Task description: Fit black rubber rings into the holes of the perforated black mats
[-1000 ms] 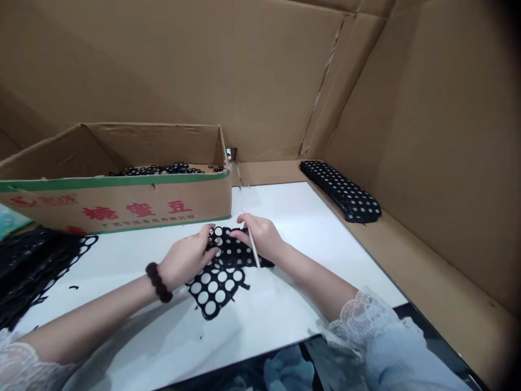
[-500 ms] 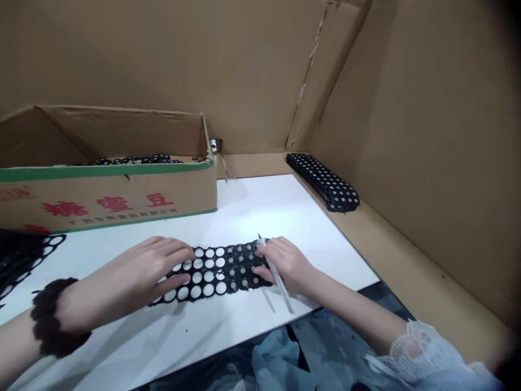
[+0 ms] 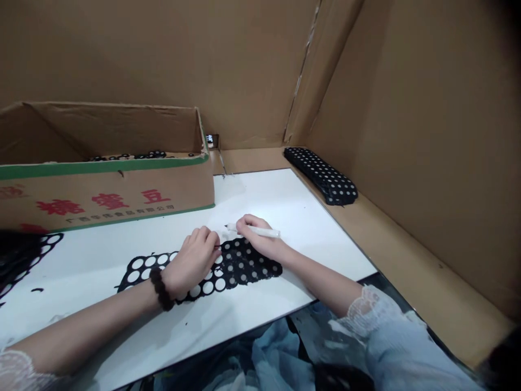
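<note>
A black rubbery sheet with rows of round holes [image 3: 207, 287] lies flat on the white board; its right part has grey dots in place of open holes. My left hand [image 3: 198, 255] rests over the sheet's middle, fingers curled together at its upper edge, seeming to pinch that edge; the fingertips are partly hidden. Close by on the right, my right hand [image 3: 258, 237] grips a white pen-like tool [image 3: 264, 232] with a dark pointed tip. The tip points left, just above the sheet's upper edge, near my left fingers.
A cardboard box [image 3: 109, 187] with black ring-shaped pieces inside stands at back left. More black perforated sheets [image 3: 20, 258] are piled at the left edge. A stack of black dotted sheets [image 3: 321, 176] lies beyond the white board [image 3: 260, 190] by the right cardboard wall [image 3: 427, 163].
My left hand has moved right along the sheet and closed at its upper edge. My right hand has shifted up and left, swinging the tool from steep to nearly level.
</note>
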`<action>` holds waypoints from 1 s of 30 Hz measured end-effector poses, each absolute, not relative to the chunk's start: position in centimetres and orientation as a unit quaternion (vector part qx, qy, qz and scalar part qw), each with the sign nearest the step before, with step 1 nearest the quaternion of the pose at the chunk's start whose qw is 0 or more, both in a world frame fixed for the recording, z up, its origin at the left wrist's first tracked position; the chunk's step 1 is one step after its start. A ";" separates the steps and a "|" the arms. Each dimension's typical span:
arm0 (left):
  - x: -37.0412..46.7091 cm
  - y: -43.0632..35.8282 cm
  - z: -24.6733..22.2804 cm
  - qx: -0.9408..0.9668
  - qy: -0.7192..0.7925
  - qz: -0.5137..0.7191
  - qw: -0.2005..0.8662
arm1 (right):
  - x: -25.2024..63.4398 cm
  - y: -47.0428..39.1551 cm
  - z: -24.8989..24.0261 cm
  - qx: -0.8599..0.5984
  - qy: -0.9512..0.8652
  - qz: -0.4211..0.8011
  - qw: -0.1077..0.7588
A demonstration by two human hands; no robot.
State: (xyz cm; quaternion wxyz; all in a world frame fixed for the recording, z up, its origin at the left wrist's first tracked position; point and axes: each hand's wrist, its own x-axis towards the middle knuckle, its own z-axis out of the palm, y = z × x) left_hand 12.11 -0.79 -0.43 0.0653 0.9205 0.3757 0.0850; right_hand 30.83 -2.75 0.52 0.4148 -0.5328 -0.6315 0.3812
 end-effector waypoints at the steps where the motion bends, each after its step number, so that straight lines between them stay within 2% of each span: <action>1: 11.9 -0.5 -0.5 0.913 0.383 0.105 0.098 | 31.0 -2.7 0.3 -0.533 -0.626 0.394 0.411; 6: 11.3 1.1 -0.3 0.847 0.425 0.143 0.287 | 31.4 -2.5 0.0 -0.514 -0.627 0.437 0.390; 10: 10.9 1.9 0.2 0.829 0.441 0.129 0.318 | 31.1 -1.7 0.0 -0.498 -0.641 0.446 0.377; 17: 11.0 2.3 0.8 0.857 0.421 0.110 0.278 | 30.7 -1.5 -0.5 -0.508 -0.675 0.396 0.360; 22: 11.4 1.5 0.6 0.864 0.413 0.128 0.260 | 30.4 -2.0 0.0 -0.544 -0.712 0.327 0.299; 27: 12.2 -0.6 -0.1 0.894 0.397 0.149 0.149 | 29.5 -2.2 -0.3 -0.519 -0.792 0.217 0.238; 30: 12.1 -0.8 -0.3 0.901 0.397 0.142 0.100 | 29.1 -1.8 -0.5 -0.523 -0.798 0.183 0.237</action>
